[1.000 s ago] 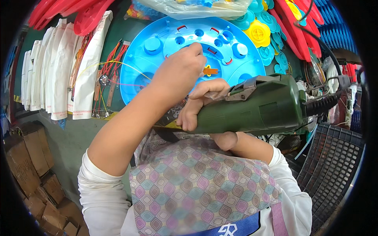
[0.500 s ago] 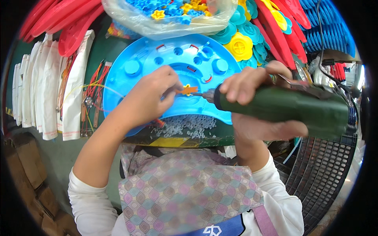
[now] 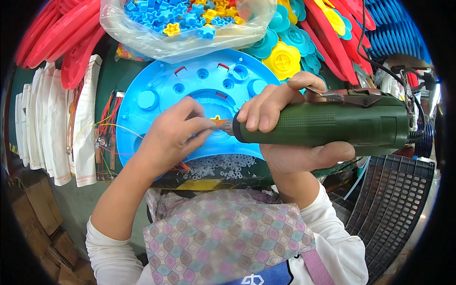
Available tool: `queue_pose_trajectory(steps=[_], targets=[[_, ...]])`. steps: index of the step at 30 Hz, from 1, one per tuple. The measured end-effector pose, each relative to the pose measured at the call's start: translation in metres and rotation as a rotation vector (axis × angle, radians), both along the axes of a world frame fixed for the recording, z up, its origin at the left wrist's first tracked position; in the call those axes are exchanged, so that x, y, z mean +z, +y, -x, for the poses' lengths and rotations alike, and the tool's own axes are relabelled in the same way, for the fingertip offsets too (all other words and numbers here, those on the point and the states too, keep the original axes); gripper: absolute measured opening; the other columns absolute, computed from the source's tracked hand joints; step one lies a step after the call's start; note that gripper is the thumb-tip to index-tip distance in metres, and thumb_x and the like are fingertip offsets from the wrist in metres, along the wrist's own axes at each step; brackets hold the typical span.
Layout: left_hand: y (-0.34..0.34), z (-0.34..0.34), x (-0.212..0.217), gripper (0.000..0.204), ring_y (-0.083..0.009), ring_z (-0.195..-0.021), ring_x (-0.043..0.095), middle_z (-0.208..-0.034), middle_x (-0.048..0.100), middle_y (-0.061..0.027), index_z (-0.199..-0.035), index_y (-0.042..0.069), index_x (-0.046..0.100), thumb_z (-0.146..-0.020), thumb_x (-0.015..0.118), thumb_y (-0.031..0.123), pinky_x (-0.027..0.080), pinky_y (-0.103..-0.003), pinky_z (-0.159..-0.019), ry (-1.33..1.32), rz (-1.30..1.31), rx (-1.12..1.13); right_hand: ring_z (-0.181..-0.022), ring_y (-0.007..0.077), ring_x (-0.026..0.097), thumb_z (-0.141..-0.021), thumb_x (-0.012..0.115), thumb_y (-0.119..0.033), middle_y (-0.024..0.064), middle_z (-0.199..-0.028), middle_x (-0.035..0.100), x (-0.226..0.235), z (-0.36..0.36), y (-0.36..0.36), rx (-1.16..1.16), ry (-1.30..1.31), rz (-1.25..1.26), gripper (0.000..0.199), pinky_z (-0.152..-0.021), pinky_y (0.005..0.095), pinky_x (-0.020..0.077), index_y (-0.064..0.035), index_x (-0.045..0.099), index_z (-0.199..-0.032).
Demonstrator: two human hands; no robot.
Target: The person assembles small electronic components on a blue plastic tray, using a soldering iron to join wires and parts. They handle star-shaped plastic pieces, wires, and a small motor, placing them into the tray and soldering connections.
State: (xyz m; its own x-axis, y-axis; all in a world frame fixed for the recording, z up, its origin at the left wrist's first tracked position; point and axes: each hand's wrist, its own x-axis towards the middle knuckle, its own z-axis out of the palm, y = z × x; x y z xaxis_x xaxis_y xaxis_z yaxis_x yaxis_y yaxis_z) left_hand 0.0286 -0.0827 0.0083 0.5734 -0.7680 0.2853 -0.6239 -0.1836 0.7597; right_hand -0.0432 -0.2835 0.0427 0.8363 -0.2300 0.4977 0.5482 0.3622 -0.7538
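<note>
My left hand (image 3: pixel 183 129) is closed, its thumb and forefinger pinching a small orange plastic piece (image 3: pixel 219 123). My right hand (image 3: pixel 270 110) wraps round a thick green electric screwdriver (image 3: pixel 327 121), which lies level with its tip pointing left. The tip meets the orange piece, and my left fingertips partly cover the contact. Just behind it shows a small yellow star-shaped part (image 3: pixel 217 117). Beneath both hands lies a curved blue plastic shell (image 3: pixel 147 76), with round bosses, holes and small red inserts. My left forearm hides part of its near left side.
Behind the shell stands a clear bag (image 3: pixel 180 52) of blue, yellow and red star pieces. Yellow and teal flower discs (image 3: pixel 281 59) and red plastic parts (image 3: pixel 332 57) fill the back right. White packets (image 3: pixel 85 137) and wires (image 3: pixel 110 118) lie left. Small translucent pieces (image 3: pixel 223 166) are scattered near the front edge.
The screwdriver has moved left, and its tip now meets the orange piece beside my left fingers. The whole view has shifted slightly, so the shell and bag appear lower and further left.
</note>
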Motion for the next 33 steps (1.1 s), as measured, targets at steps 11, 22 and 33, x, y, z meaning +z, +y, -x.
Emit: queue_pose_trajectory(steps=[11,22,33], targets=[[0.0,-0.002,-0.002,0.018,-0.0254,-0.081,0.066,-0.093,0.061,-0.008,-0.094,0.006,0.072,-0.079,0.08,0.002,0.054,-0.036,-0.068,-0.015,0.035,0.011,-0.074,0.0252,0.067,-0.072,0.049,-0.098,0.0101,-0.081,0.065,-0.001,0.0,0.004,0.03,-0.018,-0.004,0.116,-0.074,0.0443,0.059,-0.0038,0.044,-0.139],[-0.003,0.004,0.002,0.021,-0.0298,-0.085,0.066,-0.096,0.059,-0.0118,-0.088,0.002,0.063,-0.076,0.08,0.0,0.054,-0.04,-0.072,0.232,0.011,0.083,-0.072,0.023,0.067,-0.071,0.049,-0.099,0.0097,-0.079,0.064,0.015,0.008,0.016,-0.138,0.311,0.249,0.115,-0.073,0.0414,0.0599,0.0002,0.043,-0.13],[-0.007,0.004,-0.005,0.015,-0.0366,-0.09,0.062,-0.095,0.06,-0.0155,-0.087,0.0,0.063,-0.078,0.075,-0.001,0.052,-0.045,-0.08,0.0,-0.077,0.093,-0.074,0.0223,0.067,-0.069,0.066,-0.089,0.0091,-0.081,0.064,0.005,0.002,0.012,0.013,0.232,0.258,0.108,-0.074,0.041,0.0605,-0.0001,0.043,-0.125]])
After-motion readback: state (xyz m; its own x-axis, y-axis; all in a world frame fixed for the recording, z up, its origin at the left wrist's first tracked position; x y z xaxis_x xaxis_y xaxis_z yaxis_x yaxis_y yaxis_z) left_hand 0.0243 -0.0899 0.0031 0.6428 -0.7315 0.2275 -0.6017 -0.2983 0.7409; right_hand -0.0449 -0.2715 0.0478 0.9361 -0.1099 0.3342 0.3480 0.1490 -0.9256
